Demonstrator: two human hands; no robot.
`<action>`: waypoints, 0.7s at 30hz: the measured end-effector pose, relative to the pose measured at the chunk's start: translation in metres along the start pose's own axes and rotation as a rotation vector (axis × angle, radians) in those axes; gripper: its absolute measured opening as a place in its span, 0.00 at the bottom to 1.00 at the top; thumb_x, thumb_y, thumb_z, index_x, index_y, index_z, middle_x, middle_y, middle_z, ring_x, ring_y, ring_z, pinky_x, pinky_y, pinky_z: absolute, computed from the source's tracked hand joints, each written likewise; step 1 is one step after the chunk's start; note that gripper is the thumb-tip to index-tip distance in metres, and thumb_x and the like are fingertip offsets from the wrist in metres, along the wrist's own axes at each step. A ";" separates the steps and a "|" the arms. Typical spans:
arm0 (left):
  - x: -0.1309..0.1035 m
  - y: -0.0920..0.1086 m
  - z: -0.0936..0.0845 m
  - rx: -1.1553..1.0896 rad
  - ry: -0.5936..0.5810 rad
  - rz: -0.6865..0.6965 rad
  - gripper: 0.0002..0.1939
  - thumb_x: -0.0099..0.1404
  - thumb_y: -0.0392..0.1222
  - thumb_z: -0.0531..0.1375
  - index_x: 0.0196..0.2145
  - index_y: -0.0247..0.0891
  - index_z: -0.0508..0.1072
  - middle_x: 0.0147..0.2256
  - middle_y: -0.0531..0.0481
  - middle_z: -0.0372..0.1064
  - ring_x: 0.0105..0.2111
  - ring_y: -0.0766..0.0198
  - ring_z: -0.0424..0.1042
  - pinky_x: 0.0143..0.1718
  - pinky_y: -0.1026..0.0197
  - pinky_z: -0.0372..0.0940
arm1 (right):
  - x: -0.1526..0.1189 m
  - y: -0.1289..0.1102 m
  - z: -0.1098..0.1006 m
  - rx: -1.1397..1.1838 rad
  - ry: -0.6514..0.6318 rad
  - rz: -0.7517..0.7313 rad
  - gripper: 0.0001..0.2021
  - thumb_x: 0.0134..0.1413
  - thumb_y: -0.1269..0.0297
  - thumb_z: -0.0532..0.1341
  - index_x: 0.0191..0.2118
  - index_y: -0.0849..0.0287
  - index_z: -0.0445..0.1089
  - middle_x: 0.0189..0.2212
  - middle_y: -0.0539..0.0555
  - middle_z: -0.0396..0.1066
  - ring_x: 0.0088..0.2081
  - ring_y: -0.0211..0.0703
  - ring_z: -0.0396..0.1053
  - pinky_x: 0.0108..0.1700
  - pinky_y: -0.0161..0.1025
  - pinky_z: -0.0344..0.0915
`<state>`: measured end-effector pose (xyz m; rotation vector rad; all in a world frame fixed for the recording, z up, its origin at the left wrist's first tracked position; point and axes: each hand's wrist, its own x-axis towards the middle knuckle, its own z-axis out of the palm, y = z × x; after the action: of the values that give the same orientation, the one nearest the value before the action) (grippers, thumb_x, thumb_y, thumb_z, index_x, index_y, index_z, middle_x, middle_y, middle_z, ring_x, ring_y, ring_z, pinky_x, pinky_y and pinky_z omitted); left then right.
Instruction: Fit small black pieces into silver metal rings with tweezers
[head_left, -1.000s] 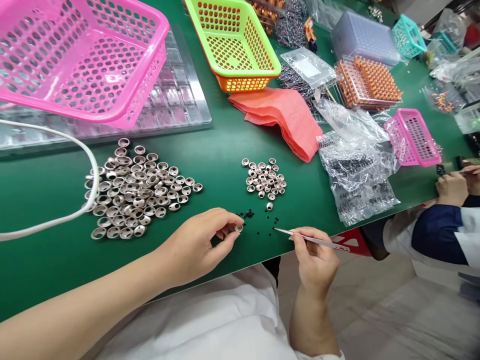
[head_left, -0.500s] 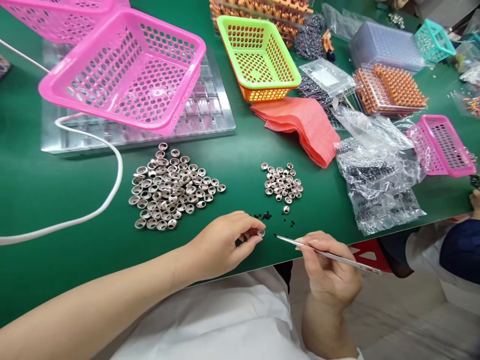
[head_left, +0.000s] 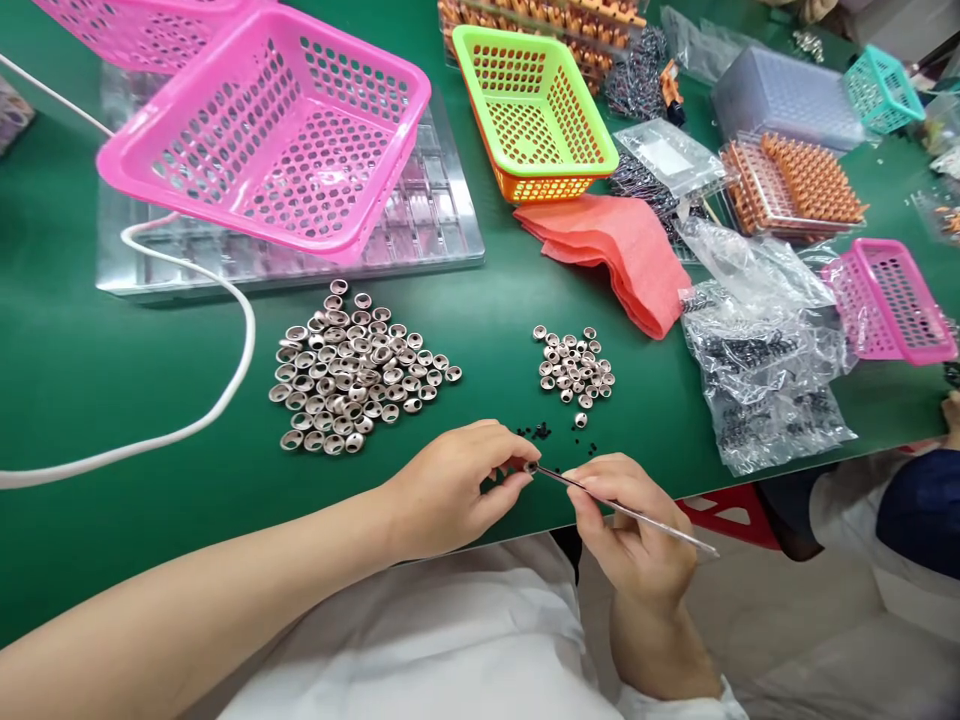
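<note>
Between thumb and fingertips, my left hand pinches a small metal ring. My right hand grips silver tweezers, whose tip meets the ring. Whether the tip holds a black piece is too small to tell. Just beyond my fingertips lie tiny black pieces. A large pile of metal rings is at the left on the green table, and a smaller pile of rings sits ahead of my hands.
A pink basket rests on a clear tray. Behind are a green basket and a red cloth. Plastic bags and a small pink basket stand right. A white cable curves at left; another person's sleeve shows right.
My right hand has moved left, bringing the tweezers' tip from beside the ring up to it. The view has shifted slightly; my left hand still pinches the ring.
</note>
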<state>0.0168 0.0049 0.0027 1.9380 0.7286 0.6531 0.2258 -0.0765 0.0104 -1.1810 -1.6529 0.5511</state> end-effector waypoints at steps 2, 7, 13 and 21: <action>0.000 0.000 0.000 0.004 -0.005 -0.004 0.07 0.69 0.31 0.60 0.43 0.34 0.77 0.32 0.50 0.75 0.32 0.64 0.73 0.33 0.65 0.67 | 0.000 0.000 0.000 -0.021 -0.008 -0.015 0.22 0.53 0.86 0.65 0.50 0.57 0.72 0.38 0.55 0.78 0.39 0.45 0.78 0.40 0.45 0.77; 0.001 0.001 0.000 0.013 -0.022 -0.004 0.08 0.68 0.31 0.59 0.43 0.35 0.77 0.32 0.49 0.76 0.32 0.64 0.73 0.32 0.64 0.67 | 0.002 -0.001 -0.004 -0.056 -0.071 -0.057 0.22 0.54 0.85 0.65 0.52 0.58 0.71 0.40 0.56 0.78 0.40 0.45 0.78 0.40 0.45 0.77; 0.000 0.001 0.000 0.008 -0.033 -0.009 0.09 0.69 0.32 0.58 0.43 0.35 0.77 0.33 0.49 0.76 0.33 0.64 0.73 0.33 0.64 0.68 | 0.009 -0.005 -0.009 -0.167 -0.177 -0.157 0.20 0.57 0.81 0.64 0.53 0.58 0.70 0.39 0.56 0.79 0.38 0.43 0.77 0.39 0.43 0.77; -0.001 0.000 0.000 0.001 -0.027 -0.021 0.09 0.69 0.32 0.58 0.43 0.35 0.77 0.33 0.49 0.77 0.33 0.64 0.73 0.34 0.63 0.68 | 0.007 -0.004 -0.014 -0.225 -0.270 -0.243 0.19 0.57 0.79 0.64 0.54 0.60 0.70 0.43 0.59 0.79 0.41 0.45 0.76 0.41 0.45 0.77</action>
<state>0.0163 0.0043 0.0026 1.9342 0.7317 0.6131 0.2362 -0.0743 0.0221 -1.0776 -2.1007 0.3897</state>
